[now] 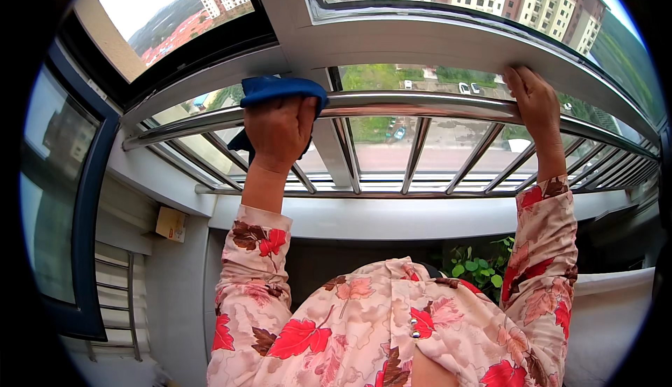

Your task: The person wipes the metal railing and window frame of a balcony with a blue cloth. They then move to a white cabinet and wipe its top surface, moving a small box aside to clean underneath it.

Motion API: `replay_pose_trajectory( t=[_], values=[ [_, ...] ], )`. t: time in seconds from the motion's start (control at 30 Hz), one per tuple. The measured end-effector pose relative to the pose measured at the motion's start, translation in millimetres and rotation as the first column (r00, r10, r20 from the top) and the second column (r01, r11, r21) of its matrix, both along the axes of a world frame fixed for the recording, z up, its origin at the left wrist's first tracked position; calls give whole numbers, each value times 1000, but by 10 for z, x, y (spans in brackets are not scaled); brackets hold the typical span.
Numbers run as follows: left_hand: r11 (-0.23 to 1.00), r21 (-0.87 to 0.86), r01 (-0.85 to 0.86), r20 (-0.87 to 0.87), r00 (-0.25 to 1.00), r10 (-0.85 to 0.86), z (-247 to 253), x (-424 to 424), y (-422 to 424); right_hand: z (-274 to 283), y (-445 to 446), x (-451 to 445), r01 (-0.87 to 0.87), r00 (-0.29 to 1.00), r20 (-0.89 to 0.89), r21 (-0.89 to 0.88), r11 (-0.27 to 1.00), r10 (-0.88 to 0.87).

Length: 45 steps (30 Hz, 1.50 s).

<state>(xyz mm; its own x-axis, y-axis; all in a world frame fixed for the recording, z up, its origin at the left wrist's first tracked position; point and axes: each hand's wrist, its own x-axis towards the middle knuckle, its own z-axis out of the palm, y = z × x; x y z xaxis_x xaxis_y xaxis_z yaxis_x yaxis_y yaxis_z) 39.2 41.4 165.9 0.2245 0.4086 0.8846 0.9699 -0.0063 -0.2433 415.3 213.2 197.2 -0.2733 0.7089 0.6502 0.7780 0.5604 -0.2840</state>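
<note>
My left hand point(278, 130) grips a blue cloth point(281, 89), which is draped over the top rail point(420, 104) of a stainless steel window guard; part of the cloth hangs behind the hand. To the right, my right hand point(536, 101) is raised at the same rail, its fingertips against the grey window frame point(436, 43) just beyond. Whether that hand's palm rests on the rail cannot be told. Below the rail, upright metal bars point(416, 153) stand in front of the lower window pane.
An opened dark-framed window sash point(92, 208) stands at the left. A small box point(171, 224) sits on a ledge below it. Under the white sill point(346, 219) are a green leafy plant point(475, 269) and, at the right, a white surface point(609, 313). Buildings and parked cars show outside.
</note>
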Motion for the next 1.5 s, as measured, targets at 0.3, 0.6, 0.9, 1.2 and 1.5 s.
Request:
replay_pose_trajectory(
  t=[0.3, 0.6, 0.9, 1.2, 1.5],
  values=[
    [929, -257, 267, 155, 960, -233, 131, 1745, 767, 28, -20, 57, 61, 998, -20, -84, 995, -62],
    [870, -271, 411, 274, 900, -339, 96, 1949, 837, 3, 3, -38, -85, 990, -120, -29, 996, 81],
    [989, 109, -100, -23, 994, 103, -100, -212, 29, -67, 88, 99, -38, 990, -136, -1, 999, 37],
    [900, 144, -411, 130, 910, 394, -186, -1935, -623, -4, 16, -6, 16, 994, -110, -21, 1000, -19],
    [996, -84, -10, 177, 984, 25, 15, 1069, 428, 5, 41, 21, 92, 992, -82, -56, 994, -96]
  ],
)
